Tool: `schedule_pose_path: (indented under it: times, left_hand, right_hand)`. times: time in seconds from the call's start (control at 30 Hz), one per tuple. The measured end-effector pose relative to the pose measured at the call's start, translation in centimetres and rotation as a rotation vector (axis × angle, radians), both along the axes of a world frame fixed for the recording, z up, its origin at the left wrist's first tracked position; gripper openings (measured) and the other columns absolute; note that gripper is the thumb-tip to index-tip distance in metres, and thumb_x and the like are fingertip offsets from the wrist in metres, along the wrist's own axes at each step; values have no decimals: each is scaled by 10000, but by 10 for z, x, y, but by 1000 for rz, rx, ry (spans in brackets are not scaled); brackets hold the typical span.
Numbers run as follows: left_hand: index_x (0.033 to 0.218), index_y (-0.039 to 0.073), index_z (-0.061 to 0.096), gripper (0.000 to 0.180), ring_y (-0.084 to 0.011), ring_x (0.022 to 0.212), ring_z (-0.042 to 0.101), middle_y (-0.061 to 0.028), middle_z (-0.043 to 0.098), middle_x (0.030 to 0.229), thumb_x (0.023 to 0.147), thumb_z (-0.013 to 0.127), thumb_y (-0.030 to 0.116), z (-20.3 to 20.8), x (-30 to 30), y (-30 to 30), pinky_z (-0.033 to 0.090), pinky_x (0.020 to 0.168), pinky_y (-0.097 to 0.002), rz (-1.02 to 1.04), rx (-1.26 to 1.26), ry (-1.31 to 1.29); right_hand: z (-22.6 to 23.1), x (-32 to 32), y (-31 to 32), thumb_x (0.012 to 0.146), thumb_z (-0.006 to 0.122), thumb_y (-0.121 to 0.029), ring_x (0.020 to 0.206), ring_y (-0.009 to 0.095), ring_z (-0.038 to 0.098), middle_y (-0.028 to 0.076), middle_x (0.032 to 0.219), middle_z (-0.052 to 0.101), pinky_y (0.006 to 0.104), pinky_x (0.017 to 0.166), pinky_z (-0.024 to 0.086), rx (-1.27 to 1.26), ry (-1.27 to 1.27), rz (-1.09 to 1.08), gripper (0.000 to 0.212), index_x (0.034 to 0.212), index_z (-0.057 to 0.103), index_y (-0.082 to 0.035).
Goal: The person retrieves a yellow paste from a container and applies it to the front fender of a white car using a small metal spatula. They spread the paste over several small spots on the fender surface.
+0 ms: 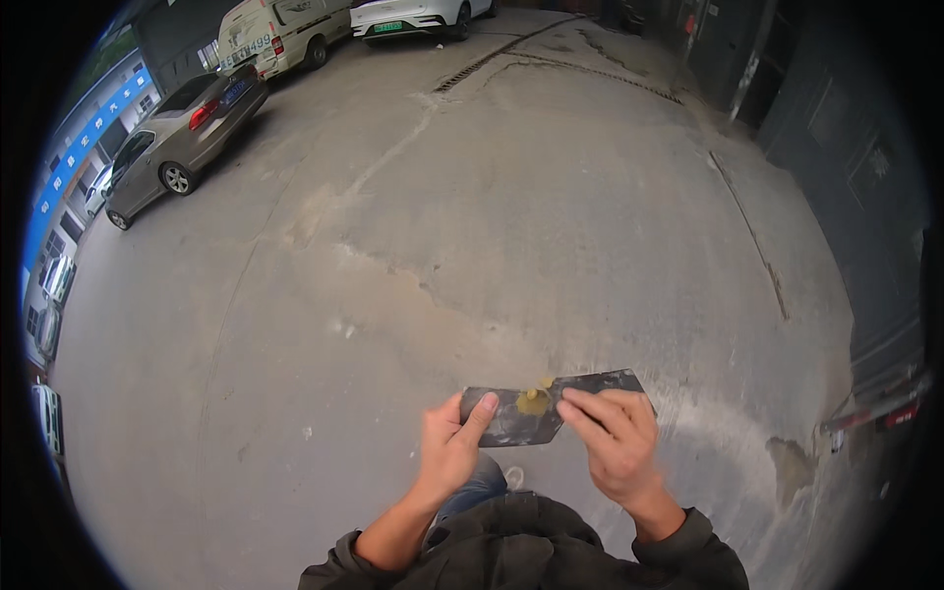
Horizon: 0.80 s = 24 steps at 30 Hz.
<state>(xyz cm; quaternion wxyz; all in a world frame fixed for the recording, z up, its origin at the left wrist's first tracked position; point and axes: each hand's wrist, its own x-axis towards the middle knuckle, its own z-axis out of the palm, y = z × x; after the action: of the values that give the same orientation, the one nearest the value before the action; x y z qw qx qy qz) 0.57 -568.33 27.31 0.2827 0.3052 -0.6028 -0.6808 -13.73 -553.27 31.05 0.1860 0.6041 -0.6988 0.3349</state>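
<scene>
In front of my body, my left hand (449,447) grips a dark, flat putty board (511,427) by its left end, thumb on top. A dab of yellow-green putty (532,402) sits near the board's upper right part. My right hand (619,444) is closed on a dark, flat putty spreader (593,382), fingers laid along its face. The spreader's left end meets the right side of the board beside the putty, and a little putty shows at that edge. Part of the spreader is hidden behind my right fingers.
Grey concrete floor (521,216) spreads ahead, with a drain grate (482,71) farther off. A brown-grey sedan (182,133), a van (280,39) and a white car (408,18) stand at the far left. A dark wall (846,167) runs along the right.
</scene>
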Motion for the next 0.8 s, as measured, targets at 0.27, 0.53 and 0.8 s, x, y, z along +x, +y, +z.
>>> schedule_pose_path:
  times: [0.27,0.53,0.8]
  left_hand:
    - [886,-30,640,273,-32,682,463,50,591,745,972,619,228,-34,-313,-243,407,600,-212,138,50,180]
    - [886,-28,641,253,-28,664,461,28,596,699,962,630,213,-15,-631,-491,402,578,-216,6,-54,46]
    - [875,-33,633,250,-30,666,467,33,597,706,961,632,202,-41,-953,-744,403,582,-212,112,-118,100]
  right_hand:
    - [-48,-288,-257,681,619,-125,795,140,527,-29,1081,694,284,693,367,48,139,42,373,1036,725,-88]
    - [-34,-600,-503,685,638,-86,778,151,523,-20,1059,699,289,687,371,-10,32,-91,330,1002,730,-81]
    - [-69,-912,-761,693,651,-58,772,163,519,-2,1037,706,297,683,385,-107,3,-50,287,968,734,-68]
